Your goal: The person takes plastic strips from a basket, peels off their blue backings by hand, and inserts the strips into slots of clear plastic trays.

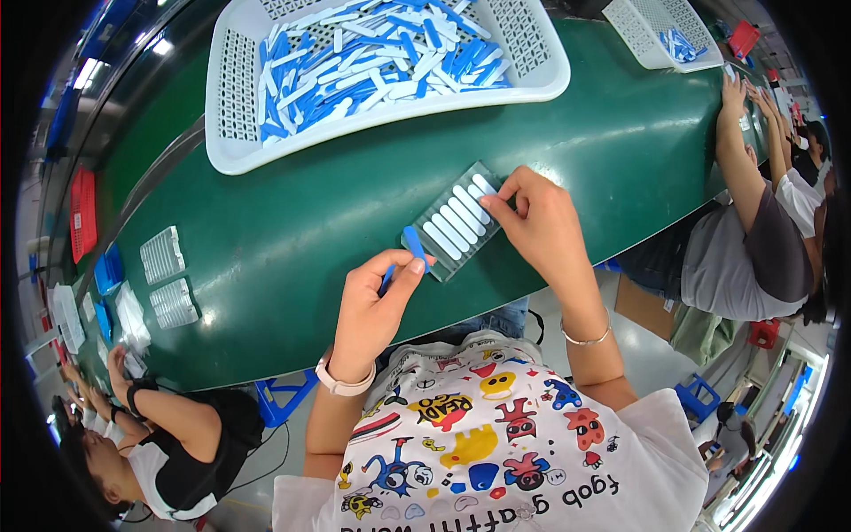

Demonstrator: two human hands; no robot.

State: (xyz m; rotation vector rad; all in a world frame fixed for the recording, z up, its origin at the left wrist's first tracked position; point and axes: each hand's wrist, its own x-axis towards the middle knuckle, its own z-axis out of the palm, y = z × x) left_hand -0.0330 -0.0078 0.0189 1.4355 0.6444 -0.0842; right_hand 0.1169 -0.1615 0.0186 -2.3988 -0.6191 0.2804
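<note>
A clear plastic tray (449, 268) lies tilted on the green table in front of me, with several white flat sticks (453, 232) side by side in its slots. My right hand (542, 222) is closed at the tray's far right end, thumb and fingertips pinching the end of a white stick (483, 184). At the near left corner of the tray, my left hand (374, 297) is closed around blue flat sticks (413, 243); one points up past the fingertips, and another shows lower between the fingers. How many it holds is partly hidden.
A large white perforated basket (238, 106) full of blue and white sticks stands beyond the tray. Another white basket (631, 34) is at the far right. Two clear trays (162, 255) lie on the left. Co-workers sit at the lower left and right, one's arm (734, 133) on the table.
</note>
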